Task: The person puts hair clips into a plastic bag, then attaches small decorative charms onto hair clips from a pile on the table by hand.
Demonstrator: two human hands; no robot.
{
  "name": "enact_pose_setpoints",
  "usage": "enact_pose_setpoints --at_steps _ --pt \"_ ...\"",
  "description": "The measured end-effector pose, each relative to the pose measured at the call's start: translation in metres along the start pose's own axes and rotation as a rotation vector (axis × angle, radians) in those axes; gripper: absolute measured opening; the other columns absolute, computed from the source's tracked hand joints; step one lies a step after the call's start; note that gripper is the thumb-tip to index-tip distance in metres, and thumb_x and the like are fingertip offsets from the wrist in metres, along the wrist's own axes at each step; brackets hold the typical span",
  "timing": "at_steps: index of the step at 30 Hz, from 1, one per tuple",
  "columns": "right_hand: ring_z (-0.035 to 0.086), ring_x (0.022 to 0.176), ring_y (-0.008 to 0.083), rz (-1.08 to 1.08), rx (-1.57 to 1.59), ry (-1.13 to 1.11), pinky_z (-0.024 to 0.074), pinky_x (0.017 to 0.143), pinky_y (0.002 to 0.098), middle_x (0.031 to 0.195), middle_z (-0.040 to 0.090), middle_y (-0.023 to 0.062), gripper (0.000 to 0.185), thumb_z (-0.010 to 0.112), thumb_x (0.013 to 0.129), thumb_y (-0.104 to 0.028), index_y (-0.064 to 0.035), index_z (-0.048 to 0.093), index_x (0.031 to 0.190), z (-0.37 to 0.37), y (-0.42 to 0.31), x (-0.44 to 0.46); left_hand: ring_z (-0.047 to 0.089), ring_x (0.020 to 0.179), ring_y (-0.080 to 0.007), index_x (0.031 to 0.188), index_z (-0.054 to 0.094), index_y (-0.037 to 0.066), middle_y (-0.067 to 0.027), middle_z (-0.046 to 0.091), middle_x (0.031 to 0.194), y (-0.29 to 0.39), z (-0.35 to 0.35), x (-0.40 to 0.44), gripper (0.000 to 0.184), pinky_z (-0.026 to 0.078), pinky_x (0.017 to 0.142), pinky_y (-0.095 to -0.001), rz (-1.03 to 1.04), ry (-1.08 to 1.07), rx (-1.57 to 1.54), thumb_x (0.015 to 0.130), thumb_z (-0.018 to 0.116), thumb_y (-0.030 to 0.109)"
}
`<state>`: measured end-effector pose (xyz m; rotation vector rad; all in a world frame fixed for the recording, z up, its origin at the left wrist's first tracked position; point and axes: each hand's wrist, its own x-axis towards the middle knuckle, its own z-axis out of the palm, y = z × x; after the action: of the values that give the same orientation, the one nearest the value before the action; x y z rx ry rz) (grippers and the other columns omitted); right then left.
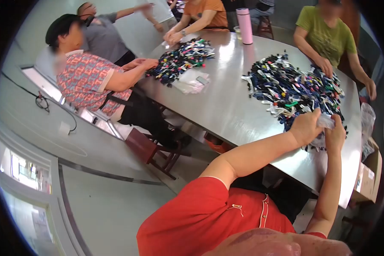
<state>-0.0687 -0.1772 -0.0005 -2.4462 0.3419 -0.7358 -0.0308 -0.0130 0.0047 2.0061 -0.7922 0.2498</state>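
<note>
So from my end, far left I've got a co-worker in a patterned shirt sitting by the smaller pile of mixed little pieces, with some clear plastic just beside it. Then there's the bare metal surface and a pink bottle standing upright toward the back. Next comes the bigger pile. At its near edge my left hand is pinching a clear bag, and my right hand grips its other side. Cardboard box sits far right.
</note>
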Motion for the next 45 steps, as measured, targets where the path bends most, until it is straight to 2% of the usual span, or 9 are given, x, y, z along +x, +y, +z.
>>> enact_pose_setpoints --at_steps 17,25,26,45 --pt "0.068 0.095 0.0386 0.001 -0.035 -0.022 0.0508 0.082 0.0447 0.099 0.069 0.0201 0.041 0.059 0.077 -0.003 -0.0092 0.06 0.117 -0.0056 -0.0052 -0.0014 0.064 0.087 -0.045 0.106 0.05 -0.001 -0.0261 0.066 0.086 0.0027 -0.0029 0.001 0.037 0.051 0.075 -0.0514 -0.022 -0.027 -0.009 0.084 0.068 0.022" --pt "0.069 0.092 0.0369 -0.039 -0.007 0.0 0.052 0.08 0.0428 0.099 0.07 0.019 0.039 0.062 0.077 -0.004 -0.0079 0.061 0.116 -0.0011 -0.0012 0.0011 0.066 0.083 -0.0439 0.103 0.049 0.0 -0.0253 0.066 0.083 -0.0023 -0.0004 0.0017 0.037 0.052 0.073 -0.0513 0.018 -0.007 -0.02 0.084 0.07 0.023" --pt "0.068 0.092 0.0371 -0.037 0.005 0.003 0.0515 0.08 0.0424 0.099 0.07 0.0174 0.033 0.064 0.08 -0.006 -0.006 0.061 0.112 -0.002 -0.0025 0.0004 0.066 0.084 -0.0439 0.103 0.048 0.0 -0.0254 0.066 0.083 -0.004 0.0018 0.002 0.037 0.052 0.074 -0.0511 0.016 -0.004 -0.016 0.083 0.07 0.022" --pt "0.067 0.095 0.0383 -0.025 -0.034 -0.011 0.0511 0.084 0.0431 0.102 0.07 0.0171 0.035 0.062 0.079 -0.005 -0.0068 0.061 0.114 -0.002 -0.0025 0.0014 0.066 0.084 -0.0432 0.106 0.047 0.0 -0.0242 0.066 0.084 -0.0027 0.0031 0.0017 0.041 0.052 0.074 -0.0502 0.005 0.014 0.005 0.083 0.071 0.024"
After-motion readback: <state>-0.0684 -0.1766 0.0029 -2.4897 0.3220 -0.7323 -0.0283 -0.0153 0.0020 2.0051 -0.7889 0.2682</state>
